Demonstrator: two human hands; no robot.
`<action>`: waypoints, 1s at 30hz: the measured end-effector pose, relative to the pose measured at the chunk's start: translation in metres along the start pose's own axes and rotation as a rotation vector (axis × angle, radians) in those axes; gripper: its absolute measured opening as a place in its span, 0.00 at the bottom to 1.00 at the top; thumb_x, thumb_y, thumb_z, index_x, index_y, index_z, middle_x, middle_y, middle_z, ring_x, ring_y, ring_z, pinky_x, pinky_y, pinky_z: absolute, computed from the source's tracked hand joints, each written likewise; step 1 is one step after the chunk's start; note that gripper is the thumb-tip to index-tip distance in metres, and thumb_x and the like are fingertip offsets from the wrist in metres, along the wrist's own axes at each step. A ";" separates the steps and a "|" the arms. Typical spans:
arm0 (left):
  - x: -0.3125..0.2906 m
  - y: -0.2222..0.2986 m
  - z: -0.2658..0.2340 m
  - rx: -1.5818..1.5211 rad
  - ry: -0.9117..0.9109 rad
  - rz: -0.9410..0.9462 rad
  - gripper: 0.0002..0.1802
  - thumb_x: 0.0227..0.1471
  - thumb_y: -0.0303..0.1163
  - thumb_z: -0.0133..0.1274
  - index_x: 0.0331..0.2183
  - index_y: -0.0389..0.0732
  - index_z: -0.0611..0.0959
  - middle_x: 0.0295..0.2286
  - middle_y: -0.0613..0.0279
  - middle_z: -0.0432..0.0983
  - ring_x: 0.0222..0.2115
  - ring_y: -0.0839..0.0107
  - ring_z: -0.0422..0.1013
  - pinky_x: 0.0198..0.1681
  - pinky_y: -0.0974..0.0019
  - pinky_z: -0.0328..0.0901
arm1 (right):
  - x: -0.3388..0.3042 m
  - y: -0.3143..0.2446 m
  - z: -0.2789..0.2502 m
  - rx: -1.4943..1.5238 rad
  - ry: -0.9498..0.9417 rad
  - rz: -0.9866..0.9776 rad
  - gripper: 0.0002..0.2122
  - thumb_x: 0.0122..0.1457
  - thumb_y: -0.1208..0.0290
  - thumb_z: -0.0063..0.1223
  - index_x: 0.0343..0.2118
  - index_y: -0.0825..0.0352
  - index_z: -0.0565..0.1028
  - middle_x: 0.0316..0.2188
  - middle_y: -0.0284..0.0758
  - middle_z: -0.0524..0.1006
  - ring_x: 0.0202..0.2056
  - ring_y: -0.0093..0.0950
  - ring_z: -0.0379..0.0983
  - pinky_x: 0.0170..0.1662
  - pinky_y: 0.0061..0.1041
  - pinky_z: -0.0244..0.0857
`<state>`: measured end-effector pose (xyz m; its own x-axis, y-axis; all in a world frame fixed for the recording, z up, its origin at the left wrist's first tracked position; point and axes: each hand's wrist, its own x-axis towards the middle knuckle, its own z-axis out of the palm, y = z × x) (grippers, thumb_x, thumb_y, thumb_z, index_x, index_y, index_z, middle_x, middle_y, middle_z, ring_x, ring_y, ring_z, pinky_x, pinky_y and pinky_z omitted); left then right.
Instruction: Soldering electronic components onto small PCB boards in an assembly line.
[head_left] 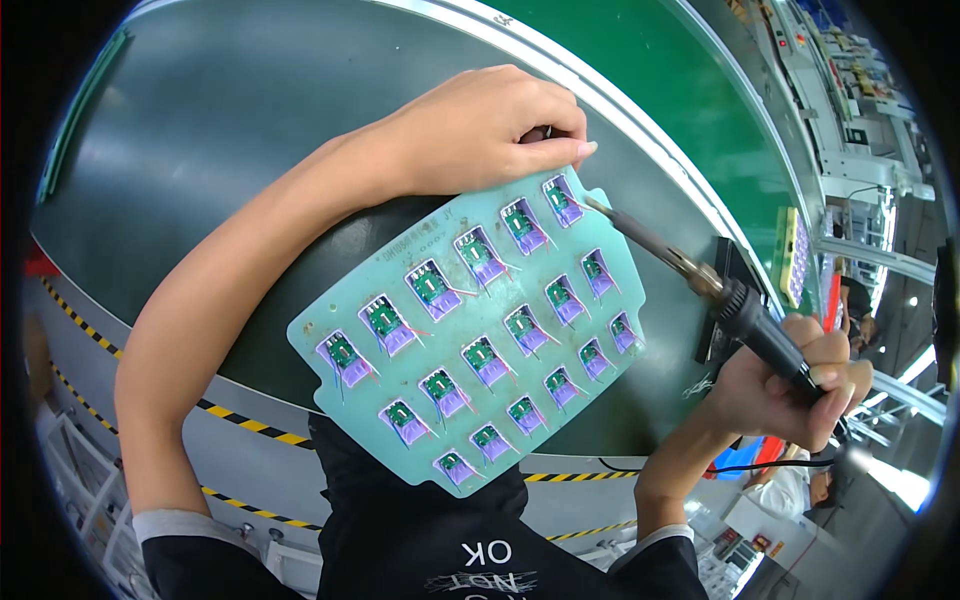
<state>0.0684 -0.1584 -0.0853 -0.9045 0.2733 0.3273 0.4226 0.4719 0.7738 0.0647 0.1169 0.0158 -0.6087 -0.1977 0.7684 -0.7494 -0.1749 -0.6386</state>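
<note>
Fingers of the right hand [770, 400], head view: wrapped round the soldering iron [755, 325] handle, no gap, thumb along it. Left hand [490, 125]: fingers curled, thumb by forefinger, at the far edge of the green plate [345, 300]. Can't tell how tight, or whether they pinch the plate or something thin.

Plate sits centre, slanted, near end past the near edge of the bench [230, 100], over the apron [420, 500]. Iron tip is right beside the far-right circuit board [561, 202]; contact not clear.

Risks, my read: left thumb is close to the tip, so a slip could mean a burn. Loose wires [541, 238] poke out of the pockets; a stray sweep could melt insulation or drag a lead. Plate could rock if poorly supported, spoiling a joint. Cable [740, 466] at near right could tug the iron off aim.
</note>
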 end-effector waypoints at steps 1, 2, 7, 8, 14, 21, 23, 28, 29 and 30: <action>0.000 0.001 0.000 -0.004 0.004 0.003 0.14 0.61 0.38 0.48 0.30 0.39 0.80 0.26 0.62 0.73 0.28 0.65 0.67 0.41 0.64 0.58 | 0.001 0.000 0.013 -0.005 -0.017 0.004 0.10 0.57 0.65 0.44 0.22 0.62 0.63 0.11 0.25 0.57 0.10 0.13 0.44 0.17 0.15 0.40; 0.000 0.001 0.001 0.004 0.007 0.017 0.14 0.61 0.38 0.48 0.31 0.40 0.80 0.27 0.62 0.73 0.28 0.65 0.67 0.41 0.64 0.58 | -0.001 0.001 0.017 -0.010 -0.051 -0.013 0.10 0.57 0.66 0.44 0.22 0.62 0.62 0.11 0.25 0.57 0.10 0.14 0.44 0.16 0.16 0.40; -0.001 0.004 0.001 0.015 0.071 0.050 0.13 0.61 0.37 0.47 0.32 0.40 0.81 0.27 0.62 0.74 0.29 0.65 0.67 0.40 0.64 0.58 | -0.017 0.005 0.020 -0.004 -0.144 -0.039 0.10 0.53 0.66 0.44 0.20 0.62 0.60 0.11 0.28 0.57 0.10 0.17 0.44 0.14 0.19 0.39; 0.000 0.004 0.000 0.005 0.058 0.029 0.13 0.61 0.37 0.48 0.32 0.40 0.81 0.27 0.62 0.74 0.29 0.65 0.66 0.40 0.64 0.59 | -0.017 0.005 0.021 -0.008 -0.149 -0.037 0.10 0.53 0.66 0.44 0.20 0.62 0.60 0.11 0.28 0.57 0.10 0.17 0.44 0.14 0.19 0.39; 0.002 0.007 -0.002 -0.008 0.036 -0.001 0.12 0.60 0.37 0.48 0.31 0.40 0.81 0.26 0.63 0.74 0.27 0.68 0.65 0.38 0.65 0.58 | -0.019 0.006 0.028 0.013 -0.149 -0.033 0.08 0.51 0.72 0.45 0.20 0.63 0.60 0.12 0.28 0.58 0.11 0.17 0.45 0.14 0.18 0.40; 0.003 0.005 -0.001 -0.022 0.037 0.010 0.12 0.60 0.37 0.49 0.30 0.40 0.81 0.26 0.64 0.74 0.25 0.68 0.65 0.38 0.66 0.57 | -0.019 0.007 0.029 -0.006 -0.208 -0.031 0.08 0.54 0.71 0.46 0.22 0.64 0.62 0.12 0.29 0.60 0.11 0.17 0.46 0.15 0.19 0.41; 0.003 0.004 0.000 -0.022 0.037 0.015 0.12 0.60 0.37 0.49 0.30 0.40 0.80 0.26 0.64 0.74 0.26 0.68 0.65 0.38 0.66 0.57 | -0.018 0.008 0.029 0.001 -0.227 -0.029 0.08 0.55 0.72 0.46 0.22 0.65 0.63 0.12 0.29 0.60 0.11 0.17 0.46 0.15 0.19 0.41; 0.002 0.003 -0.001 -0.016 0.018 -0.004 0.13 0.60 0.37 0.49 0.29 0.40 0.80 0.26 0.64 0.75 0.26 0.68 0.66 0.39 0.66 0.57 | -0.019 0.011 0.031 -0.005 -0.218 -0.028 0.08 0.55 0.72 0.47 0.22 0.65 0.63 0.13 0.29 0.61 0.11 0.17 0.47 0.14 0.19 0.42; 0.002 0.003 -0.002 -0.011 0.019 -0.004 0.12 0.60 0.37 0.49 0.29 0.40 0.80 0.26 0.64 0.75 0.26 0.68 0.66 0.39 0.66 0.57 | -0.019 0.012 0.031 -0.003 -0.233 -0.034 0.08 0.55 0.72 0.47 0.22 0.65 0.63 0.13 0.29 0.61 0.11 0.17 0.47 0.14 0.18 0.42; 0.002 0.004 -0.002 -0.007 0.019 -0.003 0.12 0.60 0.37 0.49 0.29 0.40 0.81 0.26 0.64 0.75 0.27 0.68 0.66 0.40 0.66 0.57 | -0.019 0.011 0.031 -0.003 -0.233 -0.035 0.08 0.55 0.72 0.47 0.22 0.65 0.63 0.13 0.29 0.61 0.11 0.17 0.47 0.14 0.18 0.42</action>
<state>0.0679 -0.1581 -0.0807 -0.9067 0.2557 0.3355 0.4197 0.4668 0.7785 0.0759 0.0885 -0.0068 -0.5061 -0.4091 0.7593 -0.7699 -0.1826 -0.6115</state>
